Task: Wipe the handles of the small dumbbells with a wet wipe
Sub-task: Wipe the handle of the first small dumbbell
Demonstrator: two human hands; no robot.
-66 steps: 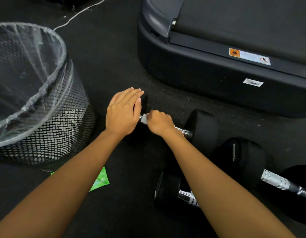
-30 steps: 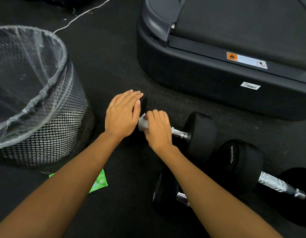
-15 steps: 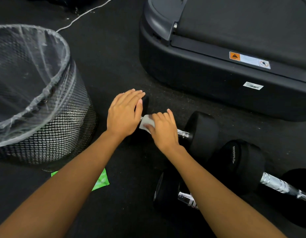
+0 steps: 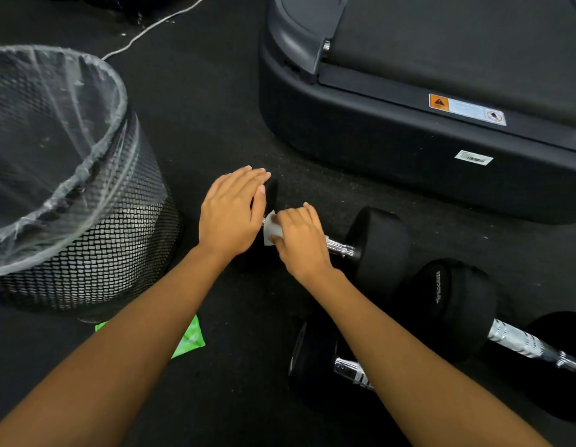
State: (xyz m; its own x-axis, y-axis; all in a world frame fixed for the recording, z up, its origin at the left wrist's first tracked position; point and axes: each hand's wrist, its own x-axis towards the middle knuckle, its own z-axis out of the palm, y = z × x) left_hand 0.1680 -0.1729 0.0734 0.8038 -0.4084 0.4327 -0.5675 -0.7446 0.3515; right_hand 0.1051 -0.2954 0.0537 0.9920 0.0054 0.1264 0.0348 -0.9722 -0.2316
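Observation:
A small black dumbbell [image 4: 377,246] with a chrome handle [image 4: 340,247] lies on the dark floor in the middle. My left hand [image 4: 230,214] rests flat on its left head, fingers together and extended. My right hand [image 4: 301,240] is wrapped over the handle with a white wet wipe [image 4: 271,229] pressed under its fingers; most of the handle is hidden. Two more dumbbells lie nearer: one at the right [image 4: 457,308] with a bare chrome handle [image 4: 522,341], another [image 4: 315,356] partly hidden under my right forearm.
A black mesh waste bin [image 4: 86,246] with a clear liner stands at the left. A green wipe packet [image 4: 190,338] lies on the floor below my left forearm. A treadmill base [image 4: 409,150] fills the upper right. A white cable [image 4: 151,27] runs along the far floor.
My right hand has shifted and turned on the handle with the wipe, fingers curling back over it. My left hand stays on the dumbbell's head.

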